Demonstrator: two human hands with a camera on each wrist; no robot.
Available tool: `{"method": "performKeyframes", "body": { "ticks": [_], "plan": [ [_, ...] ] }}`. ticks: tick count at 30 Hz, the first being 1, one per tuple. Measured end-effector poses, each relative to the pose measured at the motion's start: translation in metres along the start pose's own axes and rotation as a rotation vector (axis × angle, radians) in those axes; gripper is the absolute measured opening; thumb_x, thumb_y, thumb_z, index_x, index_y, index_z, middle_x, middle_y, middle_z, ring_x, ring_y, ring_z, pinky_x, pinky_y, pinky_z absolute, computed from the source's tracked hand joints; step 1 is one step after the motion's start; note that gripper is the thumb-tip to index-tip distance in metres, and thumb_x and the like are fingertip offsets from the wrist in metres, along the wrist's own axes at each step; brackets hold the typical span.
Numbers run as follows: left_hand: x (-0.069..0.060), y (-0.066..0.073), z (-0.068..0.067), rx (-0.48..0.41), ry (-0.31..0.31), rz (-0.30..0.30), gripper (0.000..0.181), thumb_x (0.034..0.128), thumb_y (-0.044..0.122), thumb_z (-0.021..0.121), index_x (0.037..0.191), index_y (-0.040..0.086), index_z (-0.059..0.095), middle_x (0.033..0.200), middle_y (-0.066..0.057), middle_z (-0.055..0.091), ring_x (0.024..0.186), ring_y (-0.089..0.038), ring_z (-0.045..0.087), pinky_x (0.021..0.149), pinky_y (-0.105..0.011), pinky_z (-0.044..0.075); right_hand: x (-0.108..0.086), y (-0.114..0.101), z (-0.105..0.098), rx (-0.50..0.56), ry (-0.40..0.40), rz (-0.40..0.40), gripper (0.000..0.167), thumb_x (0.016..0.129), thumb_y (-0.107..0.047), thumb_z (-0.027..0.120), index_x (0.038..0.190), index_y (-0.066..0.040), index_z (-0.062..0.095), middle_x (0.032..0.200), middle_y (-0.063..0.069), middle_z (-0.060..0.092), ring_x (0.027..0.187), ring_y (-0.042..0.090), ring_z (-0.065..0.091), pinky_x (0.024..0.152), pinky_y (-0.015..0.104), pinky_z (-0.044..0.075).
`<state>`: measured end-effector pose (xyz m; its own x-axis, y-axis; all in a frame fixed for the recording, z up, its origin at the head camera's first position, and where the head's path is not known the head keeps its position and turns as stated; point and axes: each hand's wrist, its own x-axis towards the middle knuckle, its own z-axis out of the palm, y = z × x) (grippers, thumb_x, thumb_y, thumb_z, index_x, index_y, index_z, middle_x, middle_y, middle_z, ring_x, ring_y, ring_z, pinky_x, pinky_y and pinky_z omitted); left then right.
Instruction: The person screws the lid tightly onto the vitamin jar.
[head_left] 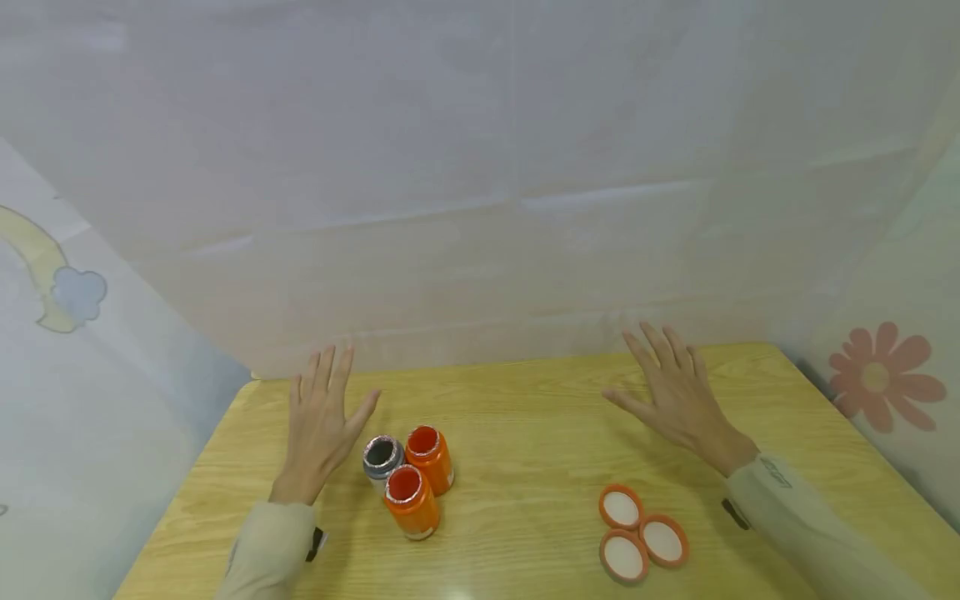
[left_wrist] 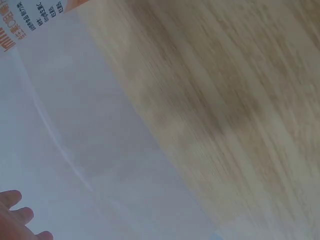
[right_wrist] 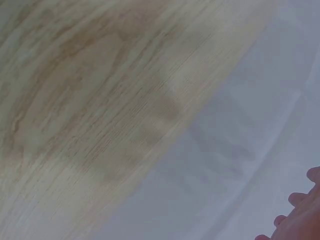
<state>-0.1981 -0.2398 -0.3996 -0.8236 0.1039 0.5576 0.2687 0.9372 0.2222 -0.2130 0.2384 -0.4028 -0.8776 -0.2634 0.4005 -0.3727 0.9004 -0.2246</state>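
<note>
In the head view, the left hand (head_left: pixel 318 429) is held over the table's left part with fingers straight and spread, holding nothing. Just right of it stand three lidless jars in a cluster: a grey-rimmed one (head_left: pixel 381 467), an orange one (head_left: pixel 441 468) and another orange one (head_left: pixel 416 512). The right hand (head_left: pixel 686 408), also spread and holding nothing, is over the right part. Nearer the front edge below it lie three round orange-rimmed lids (head_left: pixel 621 507), (head_left: pixel 663 540), (head_left: pixel 624 557). Fingertips of the left hand (left_wrist: pixel 17 220) and right hand (right_wrist: pixel 300 215) show in the wrist views.
The wooden table (head_left: pixel 525 450) meets a pale hanging sheet (head_left: pixel 480 250) along its back edge. Sheets also hang at both sides, the left with a moon and cloud print (head_left: pixel 78 292), the right with a red flower (head_left: pixel 885 379). Part of a printed label (left_wrist: pixel 40 15) shows in the left wrist view.
</note>
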Motion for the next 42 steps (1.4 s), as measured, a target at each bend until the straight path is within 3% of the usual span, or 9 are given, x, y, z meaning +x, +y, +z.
{"method": "performKeyframes", "body": {
  "ticks": [9, 25, 42],
  "plan": [
    [-0.008, 0.002, -0.006, -0.017, 0.005, 0.002, 0.073, 0.0921, 0.041, 0.061, 0.154, 0.013, 0.033, 0.156, -0.023, 0.035, 0.144, -0.046, 0.028, 0.115, -0.067, 0.018, -0.011, -0.004, -0.003, 0.015, 0.023, -0.048, 0.090, 0.087, -0.056, 0.065, 0.155, -0.010, 0.030, 0.161, 0.021, 0.024, 0.148, 0.049, 0.016, 0.109, 0.074, 0.018],
    [-0.026, 0.004, -0.014, -0.092, 0.023, 0.046, 0.064, 0.0902, 0.026, 0.068, 0.146, 0.006, 0.043, 0.147, -0.023, 0.045, 0.133, -0.043, 0.043, 0.109, -0.069, 0.024, -0.030, -0.016, -0.009, 0.093, 0.027, -0.090, 0.088, 0.086, -0.049, 0.071, 0.156, -0.015, 0.030, 0.164, 0.011, 0.022, 0.149, 0.044, 0.017, 0.106, 0.074, 0.020],
    [-0.040, 0.007, -0.023, -0.177, 0.021, 0.099, 0.057, 0.0878, 0.013, 0.071, 0.140, 0.002, 0.050, 0.140, -0.021, 0.054, 0.127, -0.042, 0.050, 0.102, -0.064, 0.034, -0.049, -0.024, -0.006, 0.152, 0.016, -0.122, 0.087, 0.083, -0.045, 0.076, 0.155, -0.020, 0.033, 0.160, 0.013, 0.031, 0.146, 0.046, 0.023, 0.103, 0.076, 0.023]
  ]
}}
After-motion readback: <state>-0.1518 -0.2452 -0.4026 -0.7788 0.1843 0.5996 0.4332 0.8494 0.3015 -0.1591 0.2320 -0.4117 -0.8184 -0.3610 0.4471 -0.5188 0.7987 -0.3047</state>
